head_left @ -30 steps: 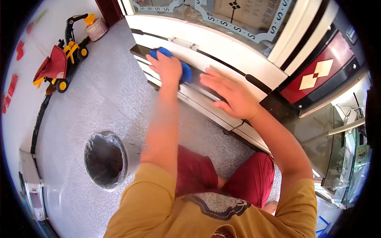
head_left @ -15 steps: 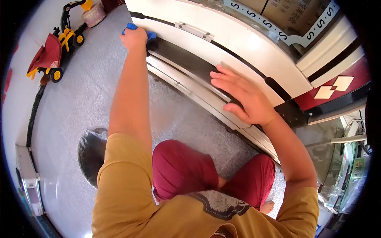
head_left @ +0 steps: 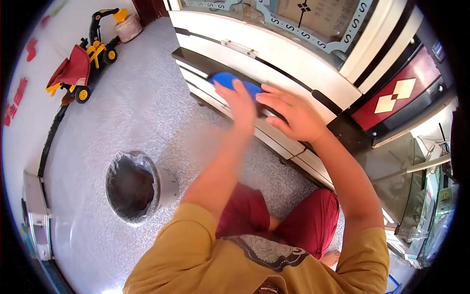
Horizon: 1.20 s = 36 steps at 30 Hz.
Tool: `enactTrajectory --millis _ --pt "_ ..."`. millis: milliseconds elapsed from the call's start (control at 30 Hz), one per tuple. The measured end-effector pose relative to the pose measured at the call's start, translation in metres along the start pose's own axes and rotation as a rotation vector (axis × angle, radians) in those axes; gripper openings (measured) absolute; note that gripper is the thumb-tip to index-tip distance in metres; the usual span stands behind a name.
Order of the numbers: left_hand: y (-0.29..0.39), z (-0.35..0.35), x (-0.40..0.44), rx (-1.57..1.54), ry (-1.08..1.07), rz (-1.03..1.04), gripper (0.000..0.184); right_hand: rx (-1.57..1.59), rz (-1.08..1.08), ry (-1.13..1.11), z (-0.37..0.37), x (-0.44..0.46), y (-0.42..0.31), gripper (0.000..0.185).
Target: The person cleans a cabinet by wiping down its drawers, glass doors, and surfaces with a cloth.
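A blue cloth lies on the dark ledge of a white cabinet. My left hand is on the cloth, its fingers bent over the edge and slightly blurred by motion. Just to the right, my right hand rests at the ledge with its fingers spread, its fingertips close to the cloth's right end. Nothing shows in the right hand's grasp.
A lined bin stands on the speckled floor at the left. Beyond it are a toy digger and a pink round container by the wall. Glass panels stand at the right.
My left hand and the blue cloth went to the ledge's far left end, then came back right, beside my right hand. The right hand stays spread near the ledge. The view has shifted.
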<state>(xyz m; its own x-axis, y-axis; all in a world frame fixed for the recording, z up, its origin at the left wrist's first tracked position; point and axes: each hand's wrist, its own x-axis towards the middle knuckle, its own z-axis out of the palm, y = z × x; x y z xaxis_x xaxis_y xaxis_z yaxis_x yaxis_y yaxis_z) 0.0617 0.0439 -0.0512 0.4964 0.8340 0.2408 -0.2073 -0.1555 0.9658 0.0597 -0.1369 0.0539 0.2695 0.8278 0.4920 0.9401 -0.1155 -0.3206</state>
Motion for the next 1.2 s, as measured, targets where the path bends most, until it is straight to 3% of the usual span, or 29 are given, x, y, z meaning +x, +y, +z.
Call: enactTrajectory --millis 133,167,300,433,567,700,833,933,1000,1067,1133,1200 --pt "0.012 0.008 -0.085 -0.359 -0.217 -0.164 0.078 -0.042 0.0 0.023 -0.002 -0.003 0.001 0.047" --pt "0.02 0.008 -0.103 -0.353 -0.226 -0.122 0.078 -0.105 -0.086 0.076 -0.003 0.001 0.0 0.047" --pt "0.045 0.007 -0.148 -0.321 -0.246 0.047 0.078 -0.069 -0.08 0.101 -0.002 0.001 -0.004 0.049" --pt "0.01 0.015 -0.146 -0.163 -0.194 0.054 0.077 -0.067 -0.09 0.09 -0.002 0.0 -0.003 0.049" --pt "-0.019 0.016 -0.098 -0.458 -0.149 -0.057 0.078 -0.061 -0.09 0.096 0.0 0.0 0.0 0.047" --pt "-0.041 0.001 -0.041 -0.189 -0.042 -0.074 0.079 -0.071 -0.011 0.072 0.003 -0.001 0.002 0.043" --pt "-0.078 -0.017 0.022 -0.038 -0.064 0.049 0.074 -0.085 -0.004 0.022 0.001 0.002 0.002 0.043" --pt "-0.119 -0.026 0.099 -0.361 -0.031 0.118 0.064 -0.072 -0.012 0.003 0.001 0.002 0.005 0.043" --pt "-0.096 -0.034 0.122 -0.313 0.035 0.171 0.052 -0.06 -0.012 -0.002 0.001 0.004 0.003 0.042" --pt "-0.103 -0.043 0.163 -0.459 0.097 -0.137 0.043 -0.051 -0.019 -0.01 0.001 0.005 0.004 0.041" --pt "-0.124 -0.05 0.204 -0.413 0.078 -0.073 0.049 -0.044 -0.031 -0.02 0.001 0.006 0.005 0.041" --pt "-0.143 -0.066 0.248 -0.488 0.021 -0.305 0.042 -0.054 -0.031 -0.031 0.002 0.006 0.005 0.04"
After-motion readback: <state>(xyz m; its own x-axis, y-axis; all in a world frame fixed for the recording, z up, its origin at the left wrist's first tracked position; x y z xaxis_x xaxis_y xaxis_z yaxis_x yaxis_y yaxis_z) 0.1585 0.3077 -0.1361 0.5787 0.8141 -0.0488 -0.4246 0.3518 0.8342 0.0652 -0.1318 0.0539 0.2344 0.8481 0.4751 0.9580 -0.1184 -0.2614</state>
